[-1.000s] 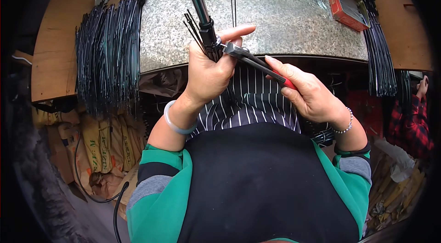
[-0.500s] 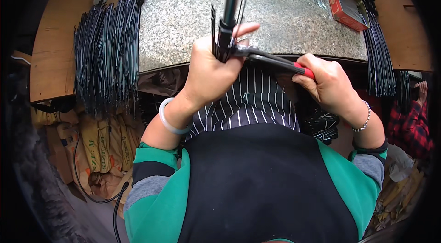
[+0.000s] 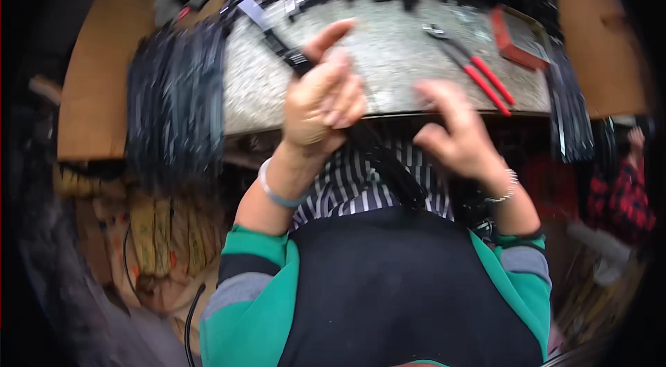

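**My left hand (image 3: pixel 323 105) is closed on the black rod (image 3: pixel 279 45); my right hand (image 3: pixel 455 134) is open**

Far to the left of my grip, a thick row of thin dark sticks (image 3: pixel 177 100) hangs over the table (image 3: pixel 395 65) edge. The black rod leans up and left out of my left hand, whose fingers are curled around it. Below this grip, a dark bundle (image 3: pixel 387 169) slants over the striped cloth (image 3: pixel 350 180). My right hand, blurred, has thumb and fingers apart. Above and right of it lie the red-handled pliers (image 3: pixel 488 83) on the table, and beyond them the red box (image 3: pixel 517 41).
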Motion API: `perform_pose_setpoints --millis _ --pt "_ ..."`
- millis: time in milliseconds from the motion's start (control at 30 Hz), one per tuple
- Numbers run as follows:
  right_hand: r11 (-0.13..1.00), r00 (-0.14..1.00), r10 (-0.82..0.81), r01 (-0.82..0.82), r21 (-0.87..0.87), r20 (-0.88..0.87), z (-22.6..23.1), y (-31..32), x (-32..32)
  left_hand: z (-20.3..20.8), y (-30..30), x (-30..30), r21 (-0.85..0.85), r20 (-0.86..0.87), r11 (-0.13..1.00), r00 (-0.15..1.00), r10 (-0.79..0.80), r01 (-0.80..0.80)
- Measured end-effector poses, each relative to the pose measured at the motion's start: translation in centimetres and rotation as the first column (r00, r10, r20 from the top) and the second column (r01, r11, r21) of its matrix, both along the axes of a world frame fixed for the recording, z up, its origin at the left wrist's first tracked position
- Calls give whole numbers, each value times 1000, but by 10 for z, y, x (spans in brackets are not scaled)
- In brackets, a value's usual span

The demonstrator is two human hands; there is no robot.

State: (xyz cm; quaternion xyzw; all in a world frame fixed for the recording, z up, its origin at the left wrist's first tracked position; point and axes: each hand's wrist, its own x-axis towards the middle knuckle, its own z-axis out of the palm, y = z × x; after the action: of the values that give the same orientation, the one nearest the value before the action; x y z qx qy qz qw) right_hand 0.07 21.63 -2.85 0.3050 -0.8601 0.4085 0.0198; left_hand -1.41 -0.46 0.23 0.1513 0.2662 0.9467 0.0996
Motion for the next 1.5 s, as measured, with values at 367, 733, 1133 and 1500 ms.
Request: perform_pose_setpoints --millis 367,733,1133,1500 --pt "907 792 394 -253 -337 466 -1 26 61 29 -53 -18 -541 -530 676 827 187 -499" --pt "162 878 -110 478 -863 466 7 76 37 22 -32 -18 -523 -343 757 910 233 -391" --pt "596 643 -737 763 -249 206 16 163 52 -8 -18 -17 -664 -145 724 982 121 -187" --pt "184 536 -668 792 582 -517 -12 190 -12 -12 14 -20 -734 -114 673 993 11 -92"
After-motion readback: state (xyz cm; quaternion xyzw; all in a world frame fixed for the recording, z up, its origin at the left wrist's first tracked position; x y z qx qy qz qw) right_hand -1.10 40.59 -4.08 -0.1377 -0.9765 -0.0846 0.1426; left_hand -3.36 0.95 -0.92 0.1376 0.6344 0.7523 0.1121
